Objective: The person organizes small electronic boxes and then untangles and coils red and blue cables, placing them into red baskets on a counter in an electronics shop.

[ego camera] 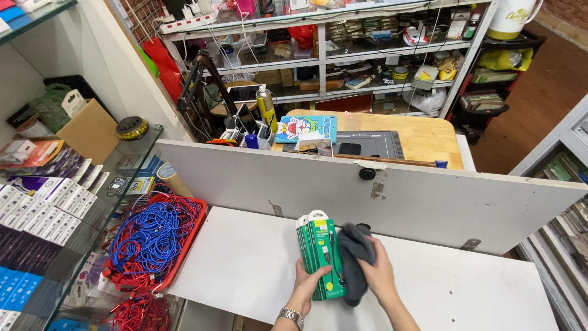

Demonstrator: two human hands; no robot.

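Closest in, the left hand has a stack of green cable packs standing up on the white counter, long axis running near to far, hang tabs pointing away toward the white partition board. Left grip is clamped round the lower half of the stack, thumb across the front pack, silver wristwatch on that wrist. The right hand is just beside it, its grip closed on a dark grey cloth that's pressed against the right side of the front pack.

Off to the left sits a red tray full of blue and red cables, next to a glass case of boxed stock. Behind the board is a wooden table with a spray can, then cluttered metal shelves at the back.
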